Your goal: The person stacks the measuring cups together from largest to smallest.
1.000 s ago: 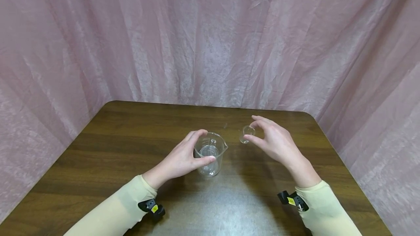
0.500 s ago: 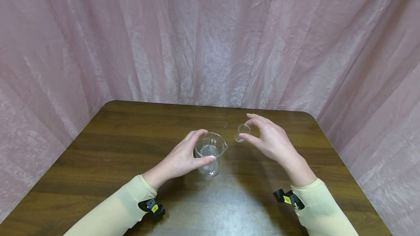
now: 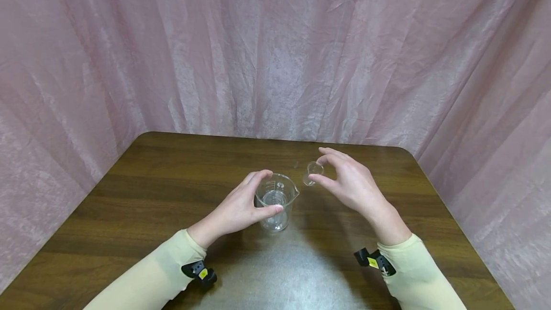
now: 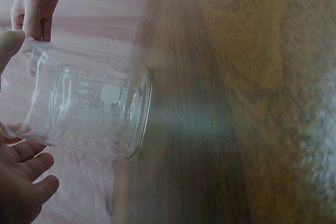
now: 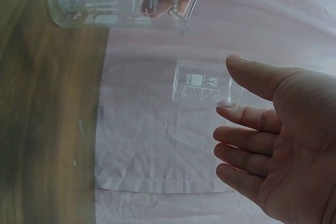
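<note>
My left hand grips a clear glass beaker near its rim, thumb on the near side. This large beaker stands upright on the table, its pouring lip facing right. Inside it shows a narrower glass ring, which looks like a smaller beaker nested within. To the right, my right hand pinches a small glass beaker marked 25 ml near its rim, between thumb and index finger. The small beaker hangs above the table, beside and slightly behind the large one, apart from it. Any contents in it cannot be made out.
The brown wooden table has rounded far corners. Pink curtains enclose its back and sides. A faint small clear mark or piece lies on the table behind the large beaker.
My right hand has moved left with the small beaker, closer to the large one. The left hand and the large beaker have stayed in place.
</note>
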Demonstrator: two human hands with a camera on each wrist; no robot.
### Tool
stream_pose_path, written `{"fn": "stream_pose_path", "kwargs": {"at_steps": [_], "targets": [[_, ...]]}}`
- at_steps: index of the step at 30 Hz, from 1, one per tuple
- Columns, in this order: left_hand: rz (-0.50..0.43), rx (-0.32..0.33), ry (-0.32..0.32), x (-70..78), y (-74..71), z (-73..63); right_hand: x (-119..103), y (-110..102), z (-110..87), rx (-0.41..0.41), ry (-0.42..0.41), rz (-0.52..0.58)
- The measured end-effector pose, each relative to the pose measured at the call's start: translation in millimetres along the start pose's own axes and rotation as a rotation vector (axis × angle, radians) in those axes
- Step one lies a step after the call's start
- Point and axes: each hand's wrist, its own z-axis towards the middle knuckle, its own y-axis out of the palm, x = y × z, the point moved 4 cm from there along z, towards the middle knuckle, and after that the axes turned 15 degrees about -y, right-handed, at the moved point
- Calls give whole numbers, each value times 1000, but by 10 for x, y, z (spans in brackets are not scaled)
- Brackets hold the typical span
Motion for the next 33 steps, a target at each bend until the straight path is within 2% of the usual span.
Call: {"fn": "stream_pose_path", "kwargs": {"at_steps": [33], "targets": [[-15,-21,-15,-18,12,30,-277,-17,183,44,-51,47]]}}
